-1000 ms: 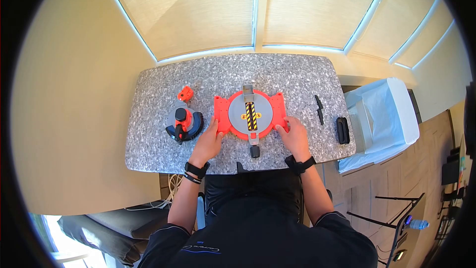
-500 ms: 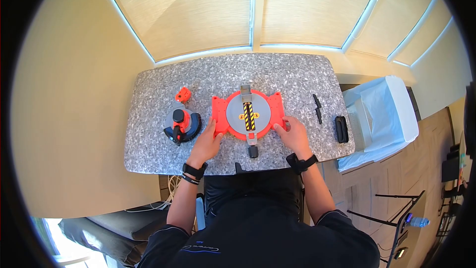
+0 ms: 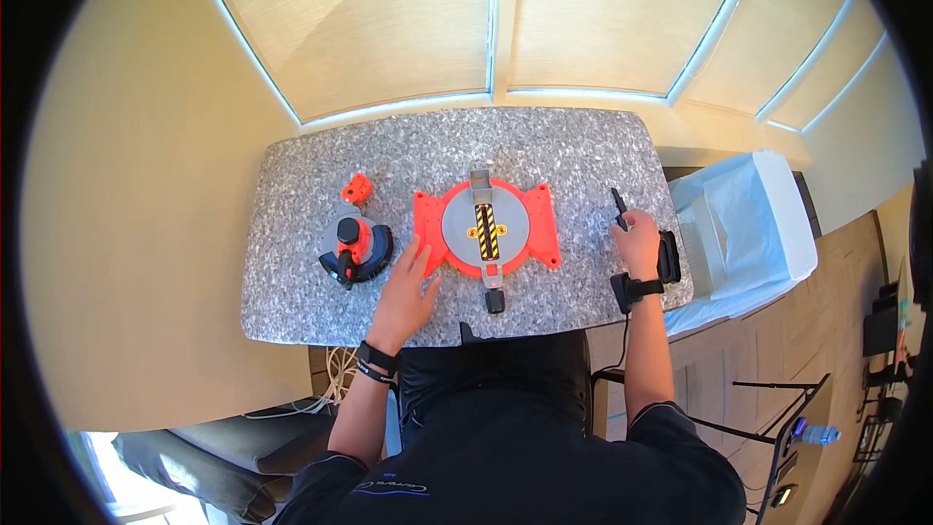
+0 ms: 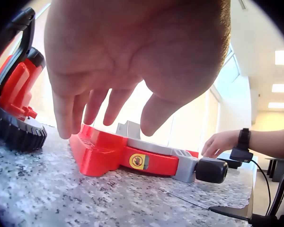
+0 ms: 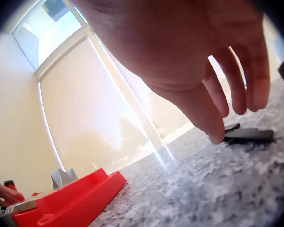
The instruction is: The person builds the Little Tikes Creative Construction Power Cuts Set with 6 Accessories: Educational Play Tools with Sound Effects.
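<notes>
The red toy miter saw base (image 3: 434, 224), with its grey round turntable (image 3: 457, 219) and a striped slot, lies flat on the table's middle. At its left wing is my left hand (image 3: 405, 301), fingers spread and fairly straight, close over the edge in the left wrist view. The toy saw head (image 3: 362, 245), with a black blade guard, stands left of that hand. My right hand (image 3: 639, 245) reaches down over a thin black plastic piece (image 5: 251, 135). Its thumb tip meets the near end of that piece, while the other fingers hang apart above it.
A black oblong part (image 3: 669, 258) lies right of my right hand. Behind the saw head sits a small red-orange piece (image 3: 357, 189). A lined white bin (image 3: 792, 224) stands off the table's right edge. Cords (image 3: 335, 374) hang below the left edge.
My right hand has let go of the base's right wing and moved right to the thin black piece. The left hand has loosened at the left wing. The base stays in place.
</notes>
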A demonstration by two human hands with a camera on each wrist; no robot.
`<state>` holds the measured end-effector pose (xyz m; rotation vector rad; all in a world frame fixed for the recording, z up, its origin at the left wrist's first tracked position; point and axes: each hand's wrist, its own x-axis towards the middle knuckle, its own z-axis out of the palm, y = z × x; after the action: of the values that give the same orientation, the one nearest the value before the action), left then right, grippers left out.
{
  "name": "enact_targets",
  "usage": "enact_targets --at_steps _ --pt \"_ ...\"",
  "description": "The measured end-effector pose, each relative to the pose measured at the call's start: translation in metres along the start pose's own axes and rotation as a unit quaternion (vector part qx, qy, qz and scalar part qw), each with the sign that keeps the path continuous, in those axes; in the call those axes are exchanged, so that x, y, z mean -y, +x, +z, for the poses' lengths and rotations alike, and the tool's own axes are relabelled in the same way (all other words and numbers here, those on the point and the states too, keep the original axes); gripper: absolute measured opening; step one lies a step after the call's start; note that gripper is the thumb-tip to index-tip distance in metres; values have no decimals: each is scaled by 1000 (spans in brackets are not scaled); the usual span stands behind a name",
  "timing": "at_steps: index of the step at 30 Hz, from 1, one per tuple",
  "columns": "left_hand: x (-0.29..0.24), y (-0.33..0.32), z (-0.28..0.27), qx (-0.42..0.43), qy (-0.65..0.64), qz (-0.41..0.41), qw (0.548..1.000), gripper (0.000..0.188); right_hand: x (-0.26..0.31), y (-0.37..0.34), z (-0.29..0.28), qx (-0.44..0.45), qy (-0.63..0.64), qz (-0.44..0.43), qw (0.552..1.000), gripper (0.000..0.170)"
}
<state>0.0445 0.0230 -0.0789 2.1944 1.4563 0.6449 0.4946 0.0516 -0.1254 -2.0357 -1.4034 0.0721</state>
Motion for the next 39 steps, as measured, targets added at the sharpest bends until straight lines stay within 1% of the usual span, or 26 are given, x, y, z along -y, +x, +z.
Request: enact_targets --at_steps 2,3,4,5,6,8,9,11,12,15,17,20,23,27,29,30,32,33,35,36,38,39 --pt "-5 -2 0 -5 -5 15 1000 57 -11 7 1 27 -64 16 997 36" --pt "-10 -2 -3 -6 -10 19 1000 55 -20 11 4 27 -64 15 997 36" --pt "-14 -2 -4 -6 -15 24 1000 54 -28 15 7 36 -73 16 997 40" --pt "-16 -2 -5 -7 -15 24 1000 54 -29 18 8 45 -82 17 995 45" --pt "-17 -2 -5 -10 -22 27 999 54 -30 20 8 45 -82 17 996 45" --pt "-19 -2 -7 -14 -29 30 999 54 -29 22 6 80 -59 44 994 50" --pt "-20 -2 -8 -14 -32 33 999 54 -27 22 4 79 -59 44 994 50" --pt "-22 -2 -10 -14 -35 38 999 53 -23 22 1 102 -6 85 991 46" --pt "-24 -3 -11 -15 -39 39 998 53 -23 22 0 101 -6 87 991 46" --pt "-26 -2 -13 -19 -43 46 998 53 -21 24 0 106 -13 67 992 46" --pt "-26 -2 -14 -21 -45 49 998 52 -19 24 0 102 -44 40 993 44" --pt "-25 -2 -13 -18 -52 40 998 54 -17 21 -3 92 -52 31 994 42" --pt "-24 -2 -13 -14 -57 35 998 54 -17 20 -5 91 -40 44 994 43" --pt "-19 -2 -11 -7 -47 37 998 53 -10 18 -10 83 -37 29 995 44" --pt "-15 -3 -9 -2 -41 39 998 53 -4 17 -12 86 27 2 996 41" --pt "-13 -3 -7 2 -33 42 999 53 -6 19 -9 86 27 1 996 41" --pt "-10 -4 -4 6 -25 44 999 54 0 23 -5 111 104 -14 988 36" --pt "-10 -5 -3 2 -16 45 999 54 6 23 -7 110 104 -14 988 36" --pt "-9 -5 -2 -2 -8 44 999 53 24 22 -13 131 133 -8 982 29" --pt "-10 -5 -3 -3 -12 43 999 53 30 23 -13 131 133 -9 982 29" --pt "-10 -4 -3 -5 -16 40 999 53 42 25 -12 135 159 -32 978 22" --pt "-10 -4 -3 -5 -20 39 999 53 52 25 -15 135 159 -33 977 22"
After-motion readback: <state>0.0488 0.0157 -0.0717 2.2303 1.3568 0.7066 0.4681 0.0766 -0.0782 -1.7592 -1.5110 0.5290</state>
